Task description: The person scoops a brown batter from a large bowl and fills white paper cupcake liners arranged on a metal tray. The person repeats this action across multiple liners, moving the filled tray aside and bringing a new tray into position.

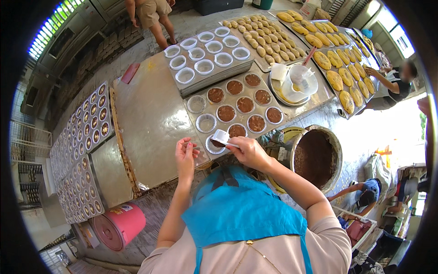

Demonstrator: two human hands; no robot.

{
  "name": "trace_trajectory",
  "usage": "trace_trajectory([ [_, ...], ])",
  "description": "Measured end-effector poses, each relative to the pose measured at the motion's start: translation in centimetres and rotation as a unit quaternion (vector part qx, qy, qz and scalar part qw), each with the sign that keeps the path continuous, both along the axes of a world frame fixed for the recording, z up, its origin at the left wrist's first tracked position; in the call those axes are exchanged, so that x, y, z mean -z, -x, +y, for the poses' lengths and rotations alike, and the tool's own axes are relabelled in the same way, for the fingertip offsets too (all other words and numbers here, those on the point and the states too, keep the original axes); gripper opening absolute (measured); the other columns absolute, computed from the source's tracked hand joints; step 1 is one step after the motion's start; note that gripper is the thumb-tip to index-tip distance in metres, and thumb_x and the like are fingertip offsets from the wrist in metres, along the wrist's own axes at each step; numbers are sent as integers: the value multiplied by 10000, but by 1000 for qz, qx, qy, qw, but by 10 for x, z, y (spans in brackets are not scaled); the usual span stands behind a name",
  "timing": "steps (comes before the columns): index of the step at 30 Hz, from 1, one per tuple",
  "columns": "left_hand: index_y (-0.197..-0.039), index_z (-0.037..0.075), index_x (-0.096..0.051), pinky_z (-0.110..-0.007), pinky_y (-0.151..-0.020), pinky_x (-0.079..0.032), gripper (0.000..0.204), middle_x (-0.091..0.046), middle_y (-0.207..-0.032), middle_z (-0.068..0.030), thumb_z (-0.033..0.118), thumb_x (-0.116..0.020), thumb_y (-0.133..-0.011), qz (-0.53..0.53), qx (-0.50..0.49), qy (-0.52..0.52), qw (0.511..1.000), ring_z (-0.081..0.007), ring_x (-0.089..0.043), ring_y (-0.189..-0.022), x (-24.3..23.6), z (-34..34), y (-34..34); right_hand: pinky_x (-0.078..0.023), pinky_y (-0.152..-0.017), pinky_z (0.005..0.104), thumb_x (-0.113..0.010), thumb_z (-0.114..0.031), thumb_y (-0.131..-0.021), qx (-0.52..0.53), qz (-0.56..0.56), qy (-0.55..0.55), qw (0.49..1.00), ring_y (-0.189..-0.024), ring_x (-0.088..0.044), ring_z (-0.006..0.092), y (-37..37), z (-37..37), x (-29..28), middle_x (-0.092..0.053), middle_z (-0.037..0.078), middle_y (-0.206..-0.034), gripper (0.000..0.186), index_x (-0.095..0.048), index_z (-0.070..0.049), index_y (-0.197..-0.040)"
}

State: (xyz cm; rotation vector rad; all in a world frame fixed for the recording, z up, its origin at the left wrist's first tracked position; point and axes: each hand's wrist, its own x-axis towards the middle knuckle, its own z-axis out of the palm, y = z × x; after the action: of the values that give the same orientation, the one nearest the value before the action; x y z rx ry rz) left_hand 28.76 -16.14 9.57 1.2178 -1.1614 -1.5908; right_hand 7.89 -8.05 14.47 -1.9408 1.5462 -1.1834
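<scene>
The blue apron (244, 208) has narrow straps (199, 259) and, at its far end, perhaps a dark tie (224, 177); the shirt (315, 250) is beige, short-sleeved, the necklace (249, 242) gold.

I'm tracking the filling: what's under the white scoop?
Beneath the scoop, brown mixture and a white paper cup show. Part of the cup is covered, its fill unclear.

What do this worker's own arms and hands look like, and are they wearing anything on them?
The left hand and right hand are bare, with no gloves. The forearms are uncovered too, with no watch or bracelet visible. Short, loose beige sleeves cover the upper arms. There are no cables or mechanical parts: these are human arms.
</scene>
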Motion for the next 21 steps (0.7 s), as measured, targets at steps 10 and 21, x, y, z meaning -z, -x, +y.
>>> trace_trajectory([
  [10, -1091, 72, -522, -200, -596, -424, 173, -592, -876, -42, 142, -501, -935, 50, 2, 1, 999, -79, -538, -673, 15, -18, -16, -467, -547, 375, -668, -62, -769, -14, 102, 54, 993, -627, -553, 286, -22, 13, -23, -515, 122, -649, 162, -547, -15, -868],
  [21, -1078, 60, -512, -202, -588, -416, 158, -581, -850, -28, 123, -494, -935, 39, 15, -11, 999, -74, -529, -660, 22, -22, -24, -498, -552, 314, -716, 11, -711, 21, 122, 125, 984, -667, -601, 238, -31, 23, -42, -606, 108, -734, 322, -592, 54, -1005],
])
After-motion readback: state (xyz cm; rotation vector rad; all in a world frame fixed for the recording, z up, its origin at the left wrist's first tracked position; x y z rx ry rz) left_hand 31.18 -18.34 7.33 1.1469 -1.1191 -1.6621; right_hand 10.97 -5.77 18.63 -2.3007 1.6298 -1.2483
